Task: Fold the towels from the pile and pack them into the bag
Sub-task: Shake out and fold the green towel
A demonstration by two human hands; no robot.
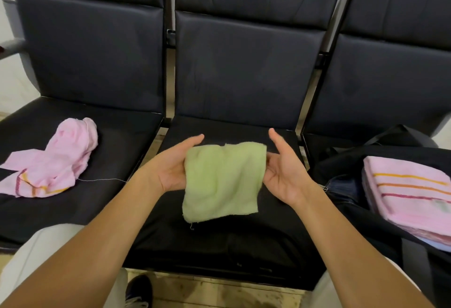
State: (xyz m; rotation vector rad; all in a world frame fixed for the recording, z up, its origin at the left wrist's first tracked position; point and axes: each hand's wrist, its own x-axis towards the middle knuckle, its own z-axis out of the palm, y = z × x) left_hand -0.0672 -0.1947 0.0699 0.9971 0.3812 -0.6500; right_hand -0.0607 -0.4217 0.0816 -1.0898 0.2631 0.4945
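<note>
head: soft, squarish green towel (223, 181)

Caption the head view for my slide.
Both hands, left hand and right hand, hold a green towel over the middle seat.

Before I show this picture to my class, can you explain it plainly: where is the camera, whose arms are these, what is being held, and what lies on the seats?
There is one picture, taken by a camera worn on a person's head, looking forward and down, so the two bare arms are that person's own. The left hand and right hand hold a green towel by its sides above the middle seat of a row of dark chairs. A crumpled pink towel lies on the left seat. On the right, folded pink striped towels sit stacked in an open dark bag.
</note>
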